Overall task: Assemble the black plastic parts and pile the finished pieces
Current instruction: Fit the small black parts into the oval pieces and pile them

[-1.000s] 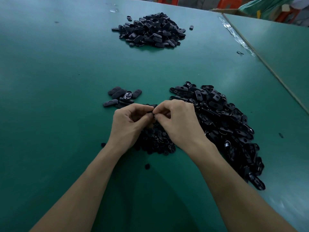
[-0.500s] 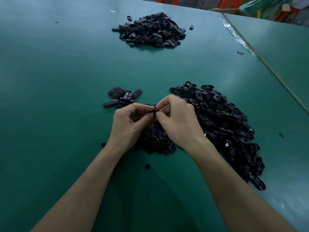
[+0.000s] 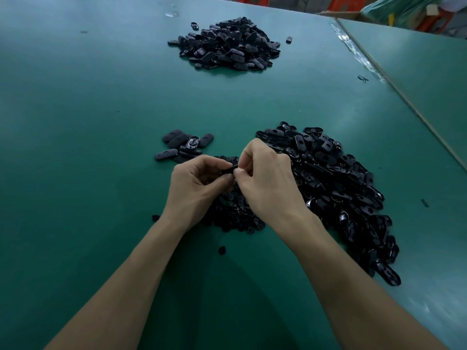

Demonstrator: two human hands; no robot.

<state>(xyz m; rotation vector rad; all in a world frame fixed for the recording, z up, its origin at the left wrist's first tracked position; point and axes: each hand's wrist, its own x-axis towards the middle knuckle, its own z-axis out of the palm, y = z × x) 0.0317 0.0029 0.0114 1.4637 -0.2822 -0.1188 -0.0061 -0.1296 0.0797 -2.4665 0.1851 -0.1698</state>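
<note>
My left hand (image 3: 195, 186) and my right hand (image 3: 267, 180) meet above the green table (image 3: 88, 147), and both pinch one small black plastic part (image 3: 231, 170) between fingertips and thumbs. Under the hands lies a heap of small black pieces (image 3: 235, 213). To the right spreads a big pile of black oval shells (image 3: 336, 183). A small group of black oval pieces (image 3: 183, 145) lies left of the hands. A large pile of black pieces (image 3: 227, 45) sits at the far side of the table.
A seam with clear tape (image 3: 358, 56) joins a second green table (image 3: 417, 72) on the right. Single black pieces lie loose near my left wrist (image 3: 222, 250) and at the right (image 3: 425, 203). Orange stools (image 3: 434, 18) stand beyond the table.
My right hand has lifted slightly and turned, its fingers working on the part held between both hands. My left hand has stayed almost still.
</note>
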